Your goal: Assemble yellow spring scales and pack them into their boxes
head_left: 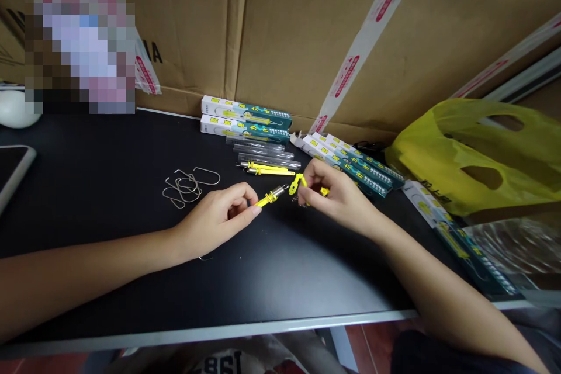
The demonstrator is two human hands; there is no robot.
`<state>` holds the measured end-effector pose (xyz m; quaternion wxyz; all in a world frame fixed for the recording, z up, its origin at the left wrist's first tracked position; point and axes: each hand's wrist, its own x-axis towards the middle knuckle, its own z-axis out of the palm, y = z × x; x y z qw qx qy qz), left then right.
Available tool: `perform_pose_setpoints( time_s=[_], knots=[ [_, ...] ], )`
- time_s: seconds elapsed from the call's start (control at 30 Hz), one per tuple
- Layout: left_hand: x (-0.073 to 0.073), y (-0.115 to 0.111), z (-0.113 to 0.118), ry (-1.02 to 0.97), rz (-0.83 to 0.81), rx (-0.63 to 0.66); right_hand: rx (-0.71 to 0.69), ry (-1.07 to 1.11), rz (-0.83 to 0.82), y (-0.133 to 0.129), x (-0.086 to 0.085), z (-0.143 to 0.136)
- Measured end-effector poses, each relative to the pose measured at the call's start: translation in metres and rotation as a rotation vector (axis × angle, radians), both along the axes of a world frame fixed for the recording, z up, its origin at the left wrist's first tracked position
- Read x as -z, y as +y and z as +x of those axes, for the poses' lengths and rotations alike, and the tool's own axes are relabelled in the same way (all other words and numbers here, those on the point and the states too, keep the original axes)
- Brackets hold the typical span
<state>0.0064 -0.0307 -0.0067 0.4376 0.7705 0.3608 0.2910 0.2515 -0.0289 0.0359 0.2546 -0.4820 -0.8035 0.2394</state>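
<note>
My left hand (225, 210) pinches a yellow plastic rod (263, 201) with a silvery spring (277, 191) and a small wire loop at its far end. Close to that loop, my right hand (331, 190) is closed on a small yellow plastic piece (294, 188). Whether the loop and the piece touch, I cannot tell. Below the right fingers lie small dark springs (299, 201), partly hidden. Behind the hands are more yellow rods with springs (274, 171) and several clear tubes (269, 156). Bent wire hooks (188, 186) lie in a tangle left of my left hand.
Printed spring scale boxes (245, 126) are lined up at the back, with more boxes (350, 158) behind my right hand and another box (460, 239) farther right. A yellow plastic bag (429, 146) sits at the right. Large cardboard (298, 29) stands behind the black table (109, 198).
</note>
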Motion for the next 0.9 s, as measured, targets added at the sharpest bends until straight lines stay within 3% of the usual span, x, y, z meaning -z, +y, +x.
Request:
perform_pose_setpoints(
  time_s=[0.13, 0.47, 0.9],
  knots=[
    [0.0007, -0.0004, 0.0001, 0.021, 0.05, -0.025, -0.108, 0.261, -0.157, -0.0056, 0.007, -0.0088],
    [-0.0021, -0.002, -0.0018, 0.034, 0.078, -0.027, -0.228, 0.44, -0.451, -0.0038, 0.0056, -0.0079],
    [-0.0034, -0.001, -0.0013, 0.072, 0.097, -0.026, -0.233, 0.457, -0.447, -0.0021, 0.0097, -0.0088]
  ],
)
